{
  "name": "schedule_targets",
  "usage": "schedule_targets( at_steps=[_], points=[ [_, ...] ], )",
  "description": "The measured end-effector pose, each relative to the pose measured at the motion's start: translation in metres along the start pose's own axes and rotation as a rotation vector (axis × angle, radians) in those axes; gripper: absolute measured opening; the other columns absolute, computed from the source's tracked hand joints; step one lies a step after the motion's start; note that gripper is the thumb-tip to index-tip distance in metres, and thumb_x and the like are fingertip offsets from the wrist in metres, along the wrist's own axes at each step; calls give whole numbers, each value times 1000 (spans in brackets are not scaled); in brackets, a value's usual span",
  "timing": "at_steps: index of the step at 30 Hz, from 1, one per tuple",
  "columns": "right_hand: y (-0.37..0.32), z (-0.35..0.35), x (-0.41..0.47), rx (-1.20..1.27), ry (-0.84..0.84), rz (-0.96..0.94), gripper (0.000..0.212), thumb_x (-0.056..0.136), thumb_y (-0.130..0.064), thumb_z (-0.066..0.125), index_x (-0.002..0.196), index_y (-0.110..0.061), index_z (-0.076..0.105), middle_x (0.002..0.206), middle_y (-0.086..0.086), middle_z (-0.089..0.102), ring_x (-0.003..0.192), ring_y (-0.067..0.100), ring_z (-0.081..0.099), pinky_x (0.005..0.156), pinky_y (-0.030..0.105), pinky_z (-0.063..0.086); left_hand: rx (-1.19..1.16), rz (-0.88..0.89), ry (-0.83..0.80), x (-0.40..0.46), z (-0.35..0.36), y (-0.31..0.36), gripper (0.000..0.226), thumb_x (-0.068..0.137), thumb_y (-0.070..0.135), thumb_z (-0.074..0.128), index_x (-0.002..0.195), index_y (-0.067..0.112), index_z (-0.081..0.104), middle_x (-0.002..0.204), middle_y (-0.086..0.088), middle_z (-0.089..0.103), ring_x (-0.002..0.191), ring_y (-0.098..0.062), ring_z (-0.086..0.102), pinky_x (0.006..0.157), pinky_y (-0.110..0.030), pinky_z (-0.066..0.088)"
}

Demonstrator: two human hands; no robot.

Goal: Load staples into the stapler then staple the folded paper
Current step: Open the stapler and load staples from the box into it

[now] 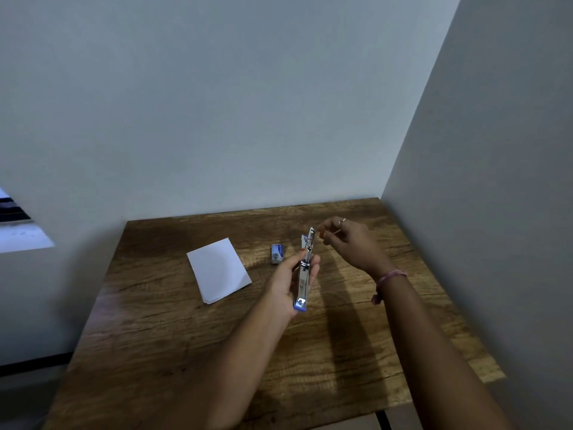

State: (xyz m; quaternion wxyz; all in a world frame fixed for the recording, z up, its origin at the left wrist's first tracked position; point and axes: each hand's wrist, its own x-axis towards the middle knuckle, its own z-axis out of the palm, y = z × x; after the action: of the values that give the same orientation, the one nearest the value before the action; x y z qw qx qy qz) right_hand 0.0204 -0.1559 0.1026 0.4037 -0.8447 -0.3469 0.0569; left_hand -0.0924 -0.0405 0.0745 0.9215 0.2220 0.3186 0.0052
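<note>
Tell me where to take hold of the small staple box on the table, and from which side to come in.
Grip the staple box across its two long sides, coming down from above. It lies flat on the table with its long axis running away from the person, and both long sides look free: the folded paper lies apart to its left, and the stapler is held above the table in the left hand.
</note>
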Motion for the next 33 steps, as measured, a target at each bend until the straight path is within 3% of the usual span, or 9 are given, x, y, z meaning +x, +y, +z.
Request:
schedule_targets(
  at_steps=[4,11,16,18,20,26,29,33],
  points=[
    [-3,1,2,-54,-41,-12,15,92,-18,57,103,-19,67,87,-16,64,80,4,62,64,7,42,-1,6,5,-2,3,-1,18,85,10,66,96,-4,67,76,-16,73,63,-18,72,58,-26,60],
    [-6,3,7,-124,-83,12,12,93,-20,55,97,-19,66,83,-18,60,71,-6,55,59,0,37,11,-3,19,-5,1,-4,18,87,9,64,98,-5,65,74,-16,73,60,-18,72,59,-26,59],
    [-7,7,5,-117,-150,9,10,91,-12,56,93,-7,64,93,4,61,76,10,55,62,6,39,4,-11,27,-5,-1,-6,17,87,9,63,97,-5,65,71,-17,73,58,-18,72,63,-27,58],
    [-7,8,2,-114,-161,-2,9,91,-14,57,92,-8,64,96,8,59,83,15,55,69,15,41,5,-14,32,-5,-1,-7,18,87,9,64,98,-5,65,71,-17,73,59,-18,72,62,-27,58],
    [-8,9,1,-91,-157,7,9,90,-13,57,93,-8,64,97,7,55,85,15,53,74,22,42,0,-19,32,-4,-1,-8,19,87,9,63,98,-5,65,71,-17,73,58,-18,72,58,-26,59],
    [-8,10,-3,-19,-133,37,11,87,-10,58,78,-8,63,83,4,56,68,9,50,66,25,39,3,-33,34,-3,1,-11,16,89,9,61,93,-6,64,65,-16,72,54,-17,70,54,-24,58],
    [-8,10,-5,46,-132,49,21,89,-13,59,68,-13,60,73,7,59,66,15,52,65,33,43,-3,-26,52,-2,2,-11,16,90,9,60,94,-6,63,63,-16,70,50,-17,69,52,-23,57],
    [-7,12,-5,50,-117,43,15,87,-16,61,76,-7,65,81,13,68,73,27,62,72,40,51,-13,-16,59,-2,-1,-8,15,90,8,60,92,-7,63,62,-16,70,50,-17,69,52,-24,57]
  ],
)
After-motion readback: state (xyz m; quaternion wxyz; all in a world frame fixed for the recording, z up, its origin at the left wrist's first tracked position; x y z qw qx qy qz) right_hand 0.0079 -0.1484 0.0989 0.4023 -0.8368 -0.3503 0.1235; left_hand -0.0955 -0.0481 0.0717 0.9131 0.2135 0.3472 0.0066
